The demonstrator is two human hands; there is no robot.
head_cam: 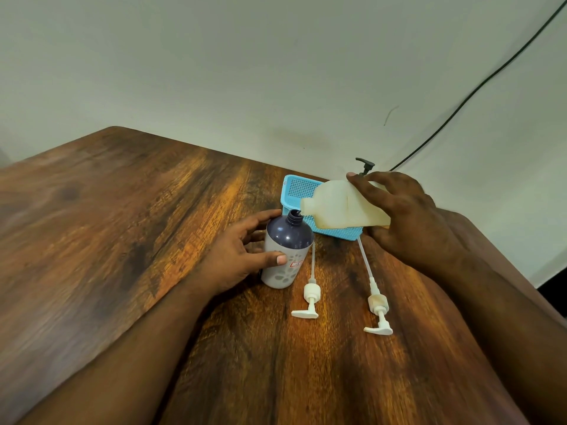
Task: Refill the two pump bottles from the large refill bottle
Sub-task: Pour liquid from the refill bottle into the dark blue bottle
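Head view: refill bottle (340,207) tipped between both hands.

Two hands are in view, the left hand (237,256) and the right hand (405,216). Three bottles can be counted: one dark-shouldered bottle (285,250) standing open near the table's far edge, one pale refill bottle (337,207) tipped on its side, and one bottle behind the right hand, of which only its dark pump top (365,164) shows. Two white pumps lie loose on the table (107,240), a shorter pump (310,297) and a longer pump (378,308). There is one blue basket (299,188) at the far edge and one black cable (478,87) on the wall.
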